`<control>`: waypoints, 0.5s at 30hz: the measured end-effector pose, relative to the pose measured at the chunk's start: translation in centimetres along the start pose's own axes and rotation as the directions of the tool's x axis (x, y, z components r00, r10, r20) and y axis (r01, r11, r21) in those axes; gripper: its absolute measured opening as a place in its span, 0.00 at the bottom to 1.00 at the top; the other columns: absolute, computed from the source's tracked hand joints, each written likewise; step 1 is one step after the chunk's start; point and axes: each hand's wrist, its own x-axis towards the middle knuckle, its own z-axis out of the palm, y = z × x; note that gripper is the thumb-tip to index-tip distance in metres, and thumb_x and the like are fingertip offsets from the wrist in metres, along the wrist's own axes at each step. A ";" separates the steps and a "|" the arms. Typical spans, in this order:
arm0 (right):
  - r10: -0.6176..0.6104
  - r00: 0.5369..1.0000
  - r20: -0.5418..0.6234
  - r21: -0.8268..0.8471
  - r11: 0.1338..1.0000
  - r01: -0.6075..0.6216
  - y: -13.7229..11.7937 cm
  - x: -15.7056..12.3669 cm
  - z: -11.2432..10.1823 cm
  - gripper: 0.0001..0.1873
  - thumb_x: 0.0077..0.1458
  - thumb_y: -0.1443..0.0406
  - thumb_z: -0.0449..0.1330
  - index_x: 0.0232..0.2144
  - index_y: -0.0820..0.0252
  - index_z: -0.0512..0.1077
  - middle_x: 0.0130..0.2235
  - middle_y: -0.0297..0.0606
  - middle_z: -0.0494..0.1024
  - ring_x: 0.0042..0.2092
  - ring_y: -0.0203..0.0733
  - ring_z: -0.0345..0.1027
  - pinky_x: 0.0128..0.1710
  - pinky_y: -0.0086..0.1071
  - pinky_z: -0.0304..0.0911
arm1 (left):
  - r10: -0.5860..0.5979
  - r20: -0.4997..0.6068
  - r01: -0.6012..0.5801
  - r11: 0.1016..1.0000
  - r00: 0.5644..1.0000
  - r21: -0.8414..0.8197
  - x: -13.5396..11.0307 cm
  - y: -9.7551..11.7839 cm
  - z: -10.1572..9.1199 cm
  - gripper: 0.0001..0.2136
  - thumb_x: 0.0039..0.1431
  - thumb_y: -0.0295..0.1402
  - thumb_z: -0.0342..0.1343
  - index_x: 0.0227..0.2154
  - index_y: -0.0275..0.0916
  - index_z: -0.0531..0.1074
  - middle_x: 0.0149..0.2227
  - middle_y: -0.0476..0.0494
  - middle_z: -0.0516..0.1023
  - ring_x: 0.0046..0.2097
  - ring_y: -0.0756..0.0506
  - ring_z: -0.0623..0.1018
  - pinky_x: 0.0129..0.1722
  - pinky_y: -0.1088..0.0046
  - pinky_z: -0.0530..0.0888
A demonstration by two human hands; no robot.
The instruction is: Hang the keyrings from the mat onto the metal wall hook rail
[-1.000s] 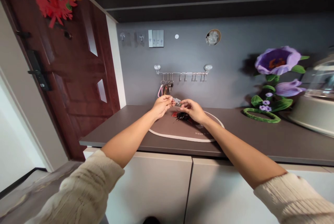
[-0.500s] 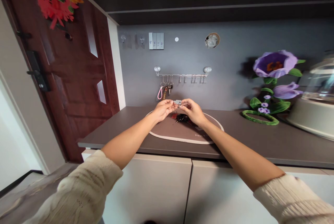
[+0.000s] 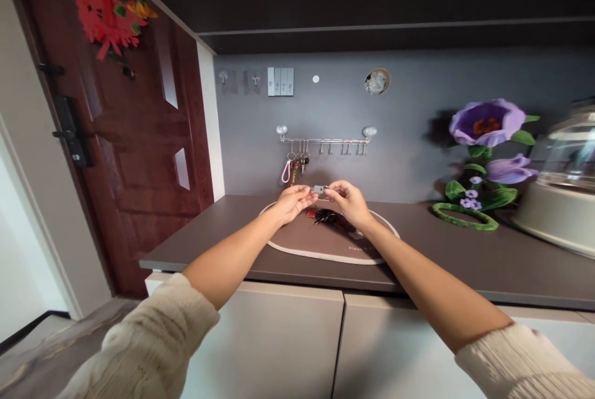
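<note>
Between my two hands, above the mat, is a small grey flat piece that looks like a key (image 3: 318, 189). My left hand (image 3: 294, 201) pinches its left end between thumb and forefinger, palm turned up. The fingertips of my right hand (image 3: 348, 199) close on its right end, where a small ring may be; the fingers partly hide it. Below them a dark tangled bundle (image 3: 331, 219) lies on the brown mat (image 3: 297, 241), with a small red piece (image 3: 311, 214) at its left. I cannot make out what the bundle is.
Behind my hands a clear hook rail (image 3: 325, 140) is fixed to the grey wall. Keys and a pink loop (image 3: 286, 171) hang at its left end. A purple fabric flower (image 3: 487, 123) and a domed appliance (image 3: 562, 188) stand at right. A dark red door (image 3: 139, 157) is at left.
The view has tilted slightly, so everything sits a little lower. My right hand's fingers have shifted on the key's right end, and more of its grey head now lies between the hands.
</note>
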 end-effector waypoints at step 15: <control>0.174 0.984 -0.035 0.179 0.970 -0.165 -0.6 1.7 0.2 0.17 0.41 0.54 0.61 0.28 0.61 0.66 0.24 0.33 0.71 0.27 0.32 0.66 0.30 0.29 0.65 | -0.015 0.107 -0.034 0.896 0.994 0.443 -0.1 -0.8 -0.5 0.11 0.45 0.32 0.59 0.32 0.35 0.67 0.28 0.47 0.73 0.24 0.56 0.70 0.26 0.78 0.66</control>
